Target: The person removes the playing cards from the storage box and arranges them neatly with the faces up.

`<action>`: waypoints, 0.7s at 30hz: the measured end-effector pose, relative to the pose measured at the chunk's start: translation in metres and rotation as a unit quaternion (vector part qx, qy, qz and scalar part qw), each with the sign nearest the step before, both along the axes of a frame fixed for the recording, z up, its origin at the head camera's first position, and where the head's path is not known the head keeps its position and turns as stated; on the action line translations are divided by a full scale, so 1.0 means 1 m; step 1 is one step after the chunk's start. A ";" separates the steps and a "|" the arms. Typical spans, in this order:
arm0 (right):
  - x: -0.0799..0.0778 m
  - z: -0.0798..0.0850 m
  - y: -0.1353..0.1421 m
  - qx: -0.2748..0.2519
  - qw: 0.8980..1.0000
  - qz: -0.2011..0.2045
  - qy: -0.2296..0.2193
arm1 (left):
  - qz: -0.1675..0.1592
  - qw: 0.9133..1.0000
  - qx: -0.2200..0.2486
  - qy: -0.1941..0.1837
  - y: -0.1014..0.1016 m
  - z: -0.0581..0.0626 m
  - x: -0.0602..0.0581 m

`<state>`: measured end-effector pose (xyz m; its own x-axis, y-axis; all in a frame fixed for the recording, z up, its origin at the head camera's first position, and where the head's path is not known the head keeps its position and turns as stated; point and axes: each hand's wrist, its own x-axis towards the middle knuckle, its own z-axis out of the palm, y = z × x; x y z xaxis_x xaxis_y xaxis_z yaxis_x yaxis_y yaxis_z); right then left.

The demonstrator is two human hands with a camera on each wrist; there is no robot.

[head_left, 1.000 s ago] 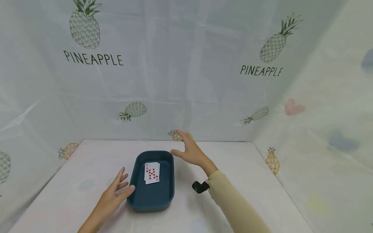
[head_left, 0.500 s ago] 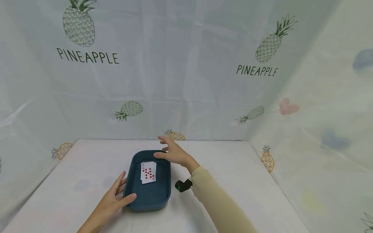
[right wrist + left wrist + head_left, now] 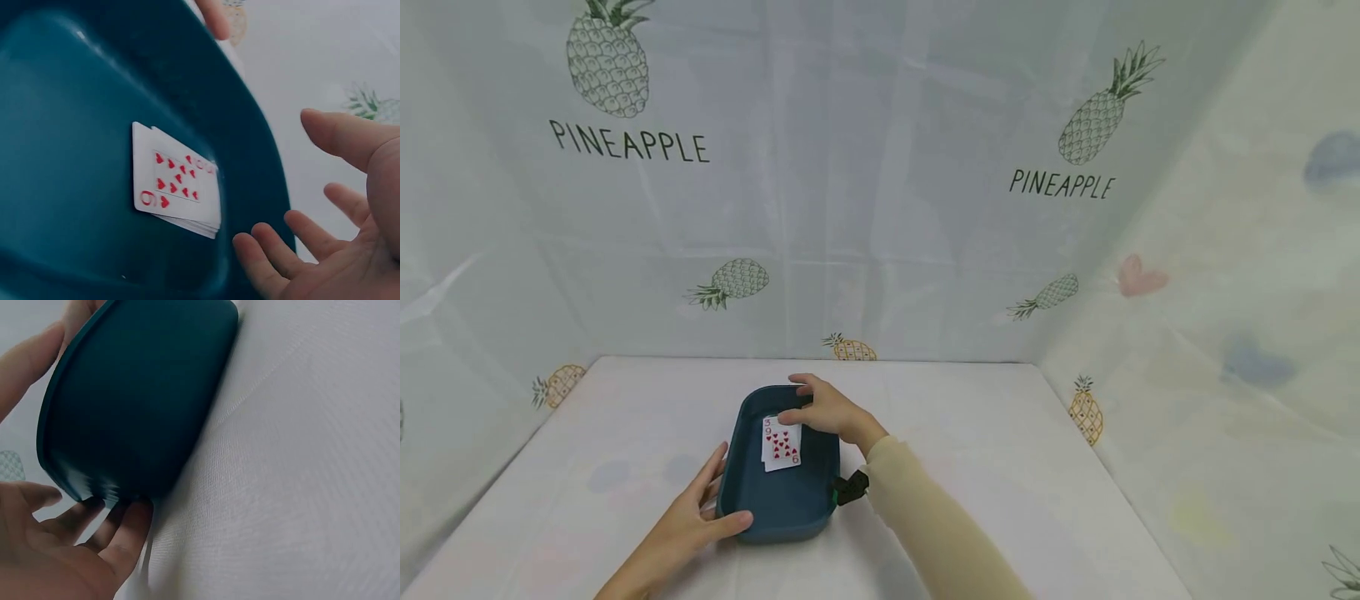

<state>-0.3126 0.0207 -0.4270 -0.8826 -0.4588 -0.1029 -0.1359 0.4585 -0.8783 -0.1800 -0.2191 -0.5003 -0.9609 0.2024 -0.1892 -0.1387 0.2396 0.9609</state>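
In the head view, a small, slightly fanned stack of white paper playing cards (image 3: 782,443) is seen lying face up, left of centre in the lower half of the frame, on the floor of a deep teal-blue rectangular tray with rounded corners (image 3: 782,502). Any contact with the stack, it is judged, turns on the right hand (image 3: 831,410), the nearer one: the cards are placed just below and to the left of its fingers, and their upper edge is overlapped by its thumb. Whether they are touched cannot be told there; in the right wrist view they are shown apart from the fingers, which are spread, with nothing held. The stack's long axis is aligned roughly with the tray's, running up and down the frame. The nine of hearts is shown on top, printed in red, with another card's index, apparently a 3, left peeking out. The tray's left wall is touched from outside by the left hand (image 3: 688,517), its fingers apart and only gently bent; how firmly the thumb is set at the rim cannot be judged. The tray is carried by a tabletop covered in white cloth (image 3: 970,433).
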 end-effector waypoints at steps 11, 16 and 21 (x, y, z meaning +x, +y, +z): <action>0.005 -0.007 -0.013 0.038 0.999 0.016 -0.019 | -0.023 0.999 0.036 0.011 -0.003 -0.001 0.002; 0.007 -0.011 -0.015 0.052 0.998 0.011 -0.024 | -0.021 0.999 0.029 0.015 -0.001 -0.003 0.001; 0.008 -0.020 -0.019 0.050 0.998 0.001 -0.036 | -0.021 0.999 0.035 0.016 -0.002 -0.004 0.002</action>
